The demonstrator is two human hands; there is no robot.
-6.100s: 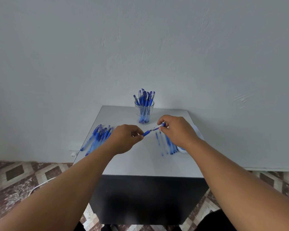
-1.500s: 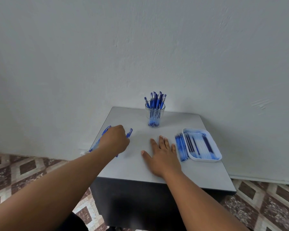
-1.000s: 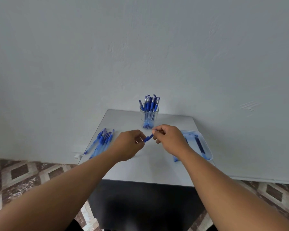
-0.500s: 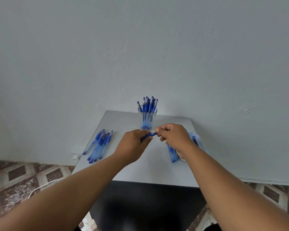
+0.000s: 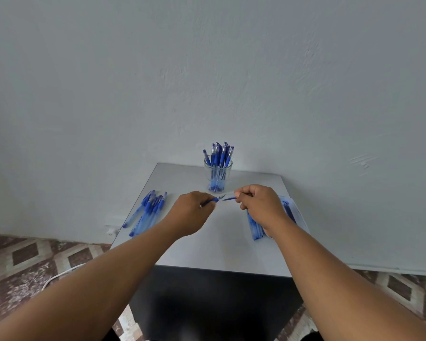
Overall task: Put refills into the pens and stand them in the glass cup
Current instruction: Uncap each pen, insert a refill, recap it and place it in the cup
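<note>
A: Left hand [image 5: 191,215]?
B: Fingers curled, pinching a blue pen part [image 5: 210,201]; its end pokes out rightward past the fingertips.

A: Right hand [image 5: 261,205]?
B: Also curled, pinching a second blue piece [image 5: 229,198] that points left. The two tips are just apart, above the table [image 5: 221,247]. Both are motion-blurred; can't tell which piece is which.

A: The cup?
B: Glass cup [image 5: 217,174], far centre, holding upright blue pens [image 5: 220,153].

A: Loose stock?
B: Pen pile [image 5: 146,212] lying left. More blue pieces [image 5: 255,227] right, under the right wrist, beside a white tray [image 5: 296,212].
</note>
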